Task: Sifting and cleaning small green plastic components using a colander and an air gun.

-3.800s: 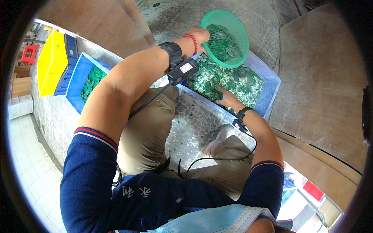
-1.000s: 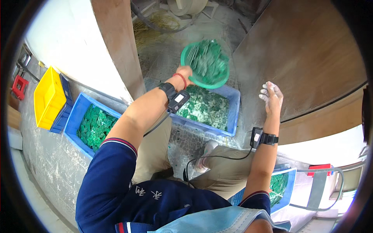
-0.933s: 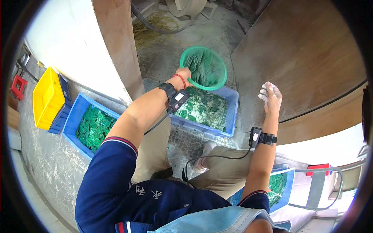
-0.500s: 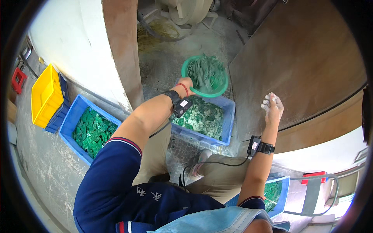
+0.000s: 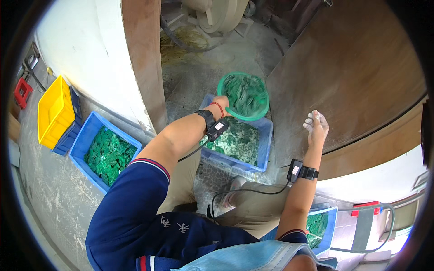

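My left hand (image 5: 220,107) grips the rim of a round green plastic basin (image 5: 258,116) at its near left side. Loose flat green pieces (image 5: 245,95) fill the basin, blurred by motion. It is held above a blue crate (image 5: 235,163) on the floor, hiding the crate's far part. Inside that crate lie green pieces (image 5: 239,141) coated with white powder. To the right, my right hand (image 5: 317,127) is raised in the air beside the brown panel, away from the basin. Its fingers are curled in, white powder on their tips, and nothing shows in them.
A second blue crate (image 5: 80,159) of green pieces stands left, beside stacked yellow (image 5: 56,108) and dark blue crates. Another blue crate (image 5: 331,230) is at lower right. A brown curved panel (image 5: 343,77) flanks the right; a machine (image 5: 217,16) and hose stand at the back.
The basin and my left hand have moved slightly right and nearer to me. The green pieces, heaped and blurred toward the far side before, now lie lower in the basin. My right hand has barely moved.
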A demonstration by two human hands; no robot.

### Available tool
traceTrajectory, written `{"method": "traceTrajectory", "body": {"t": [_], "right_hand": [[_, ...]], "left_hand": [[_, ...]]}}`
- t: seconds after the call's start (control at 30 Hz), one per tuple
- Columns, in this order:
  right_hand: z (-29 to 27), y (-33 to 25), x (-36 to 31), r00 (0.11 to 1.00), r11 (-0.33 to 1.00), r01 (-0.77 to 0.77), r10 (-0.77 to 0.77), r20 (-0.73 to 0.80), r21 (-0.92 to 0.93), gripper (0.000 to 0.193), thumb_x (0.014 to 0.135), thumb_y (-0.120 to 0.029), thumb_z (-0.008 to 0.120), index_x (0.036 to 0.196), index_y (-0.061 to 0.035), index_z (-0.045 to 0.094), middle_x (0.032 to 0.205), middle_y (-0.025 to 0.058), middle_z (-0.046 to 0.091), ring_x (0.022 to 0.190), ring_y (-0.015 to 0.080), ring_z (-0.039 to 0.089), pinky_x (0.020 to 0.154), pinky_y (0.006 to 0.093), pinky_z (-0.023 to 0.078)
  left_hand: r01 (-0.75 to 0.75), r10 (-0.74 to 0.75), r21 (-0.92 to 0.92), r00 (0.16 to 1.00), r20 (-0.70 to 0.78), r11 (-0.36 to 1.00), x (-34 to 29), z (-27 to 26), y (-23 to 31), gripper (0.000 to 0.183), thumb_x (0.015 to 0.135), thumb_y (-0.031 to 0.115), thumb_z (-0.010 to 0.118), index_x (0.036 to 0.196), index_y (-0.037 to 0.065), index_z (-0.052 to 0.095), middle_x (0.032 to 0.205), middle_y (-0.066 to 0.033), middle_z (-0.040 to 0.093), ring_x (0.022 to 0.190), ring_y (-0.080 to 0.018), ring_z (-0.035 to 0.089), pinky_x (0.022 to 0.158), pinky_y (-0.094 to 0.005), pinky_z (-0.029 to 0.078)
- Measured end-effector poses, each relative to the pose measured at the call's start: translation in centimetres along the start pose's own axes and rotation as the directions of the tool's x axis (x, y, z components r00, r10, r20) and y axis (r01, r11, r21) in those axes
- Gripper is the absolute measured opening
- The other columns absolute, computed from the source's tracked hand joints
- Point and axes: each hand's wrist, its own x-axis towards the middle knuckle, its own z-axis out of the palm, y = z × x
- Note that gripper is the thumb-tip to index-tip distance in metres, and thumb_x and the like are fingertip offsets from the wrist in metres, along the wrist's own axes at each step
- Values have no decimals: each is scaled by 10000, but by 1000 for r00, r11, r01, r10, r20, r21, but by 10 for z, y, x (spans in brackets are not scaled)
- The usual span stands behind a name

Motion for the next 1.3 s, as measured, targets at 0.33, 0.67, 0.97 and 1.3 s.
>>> {"method": "traceTrajectory", "body": {"t": [0.33,0.67,0.97,1.3], "right_hand": [[-1,-2,-2,1000,1000,-1,1,0,3,200,779,-178,614,867,-10,548,715,59,564,545,101,525,457,216,461],[3,3,-1,1000,1000,-22,22,5,-9,204,775,-181,619,857,-8,549,715,60,565,538,97,524,456,212,463],[9,5,1,1000,1000,-18,18,24,-11,197,779,-179,614,854,-8,550,715,60,565,535,95,523,451,209,463],[1,7,3,1000,1000,-2,2,27,-22,206,778,-186,614,860,-7,550,713,58,564,536,93,521,457,211,465]], "left_hand": [[152,-54,-883,988,143,444,-9,-4,15,416,647,-130,341,1056,-55,320,1021,-206,375,944,-433,458,758,-605,409],[412,-474,-751,868,151,516,0,7,5,202,765,-32,347,939,-118,404,1028,-269,445,909,-427,519,627,-542,499],[96,-123,-858,992,39,505,10,-12,-11,191,743,-31,459,923,-19,395,957,-131,472,880,-300,512,693,-462,456],[59,41,-927,996,80,369,-11,-19,17,312,659,-111,346,967,-61,344,946,-167,390,888,-401,477,686,-562,443]]}}
